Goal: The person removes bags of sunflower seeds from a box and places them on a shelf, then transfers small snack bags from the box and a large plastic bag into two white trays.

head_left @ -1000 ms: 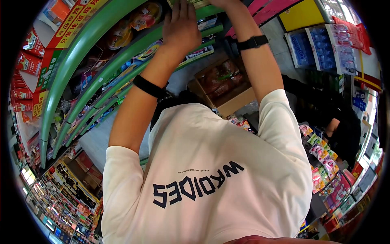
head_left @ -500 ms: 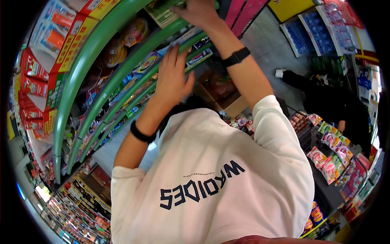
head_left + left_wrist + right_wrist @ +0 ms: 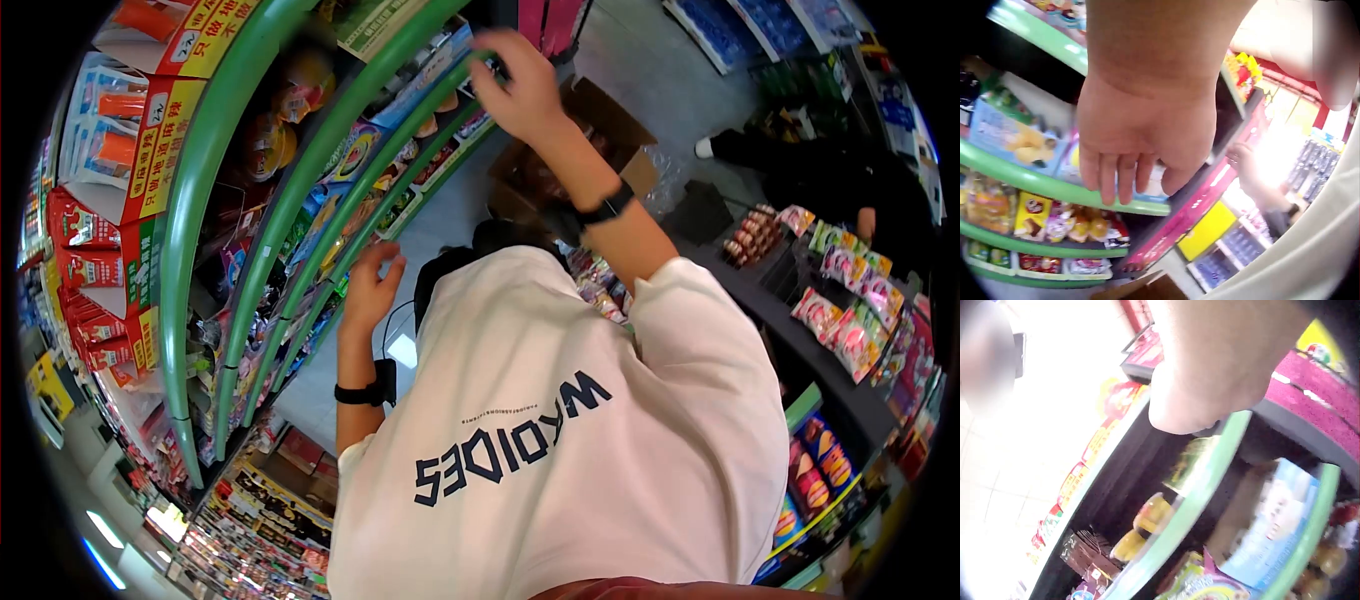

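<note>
I see right hand (image 3: 520,92) raised far, at the edge of the green shelves (image 3: 190,200), fingers curled, grip unclear. Left hand (image 3: 372,285) nearer, loosely curled, holding nothing, just beside lower shelf rails. Cardboard box (image 3: 600,115) on floor beyond. Snack rack (image 3: 850,300) right.

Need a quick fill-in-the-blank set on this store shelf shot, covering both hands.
1. The shelf edges are coloured ___.
2. The right hand is ___ up than the left hand.
3. The left hand holds ___.
4. Each wrist wears a ___ band.
Missing words: green; higher; nothing; black.
</note>
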The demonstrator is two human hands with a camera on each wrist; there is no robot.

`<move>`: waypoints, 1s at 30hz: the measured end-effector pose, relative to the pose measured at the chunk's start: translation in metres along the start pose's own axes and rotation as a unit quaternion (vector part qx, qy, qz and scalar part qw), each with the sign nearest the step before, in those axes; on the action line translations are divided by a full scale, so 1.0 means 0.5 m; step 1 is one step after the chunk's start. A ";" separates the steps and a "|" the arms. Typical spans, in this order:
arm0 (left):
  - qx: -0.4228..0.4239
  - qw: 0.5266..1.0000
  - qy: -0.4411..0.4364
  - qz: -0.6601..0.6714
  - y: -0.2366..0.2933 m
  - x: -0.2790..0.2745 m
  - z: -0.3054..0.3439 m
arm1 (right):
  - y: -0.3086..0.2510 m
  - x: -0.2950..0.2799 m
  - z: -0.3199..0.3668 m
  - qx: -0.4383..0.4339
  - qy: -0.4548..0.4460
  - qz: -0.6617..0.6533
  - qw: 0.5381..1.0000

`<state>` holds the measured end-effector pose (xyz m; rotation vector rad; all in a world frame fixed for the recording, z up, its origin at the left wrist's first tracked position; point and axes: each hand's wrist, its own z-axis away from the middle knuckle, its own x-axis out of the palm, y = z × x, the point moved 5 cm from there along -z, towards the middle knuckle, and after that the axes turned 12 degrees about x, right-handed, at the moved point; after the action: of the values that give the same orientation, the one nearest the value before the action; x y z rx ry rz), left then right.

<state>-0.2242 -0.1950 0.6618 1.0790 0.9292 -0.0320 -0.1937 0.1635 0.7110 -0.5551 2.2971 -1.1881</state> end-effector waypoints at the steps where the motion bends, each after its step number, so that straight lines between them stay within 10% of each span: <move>1: -0.064 0.997 -0.018 0.045 -0.075 0.006 0.041 | 0.034 -0.036 0.066 0.049 -0.030 -0.023 0.998; 6: -0.172 0.985 -0.012 -0.010 -0.324 0.022 0.279 | 0.298 -0.297 0.555 0.550 0.108 0.018 0.828; 7: -0.204 0.979 -0.018 -0.005 -0.384 0.030 0.339 | 0.427 -0.368 0.727 0.572 0.197 0.032 0.796; 10: -0.264 0.964 -0.023 -0.002 -0.476 0.035 0.458 | 0.276 -0.405 0.833 0.661 0.190 0.098 0.719; 12: -0.299 0.953 -0.032 0.027 -0.536 0.049 0.523 | 0.295 -0.412 0.936 0.701 0.040 0.222 0.676; 14: -0.292 0.956 -0.001 0.037 -0.555 0.046 0.539 | 0.325 -0.394 1.036 0.497 0.003 0.309 0.811; 16: -0.277 0.961 0.021 0.006 -0.589 0.037 0.558 | 0.343 -0.340 1.097 0.465 -0.348 0.443 0.683; 18: -0.276 0.959 0.060 0.024 -0.614 0.035 0.564 | 0.191 -0.284 1.052 0.775 -0.124 0.168 0.597; 22: -0.173 0.975 0.117 0.073 -0.589 0.023 0.558 | 0.112 -0.208 0.972 0.702 -0.273 0.143 0.642; 26: -0.128 0.981 0.122 0.086 -0.528 0.050 0.574 | 0.058 -0.164 0.833 0.686 -0.176 0.004 0.706; 30: -0.150 0.974 0.135 0.107 -0.494 0.085 0.629 | 0.100 -0.099 0.715 0.547 -0.275 0.243 0.752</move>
<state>-0.1087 -0.5432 0.4980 0.9065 1.0170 0.4300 0.0505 -0.0085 0.5023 0.1510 0.8624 -1.5368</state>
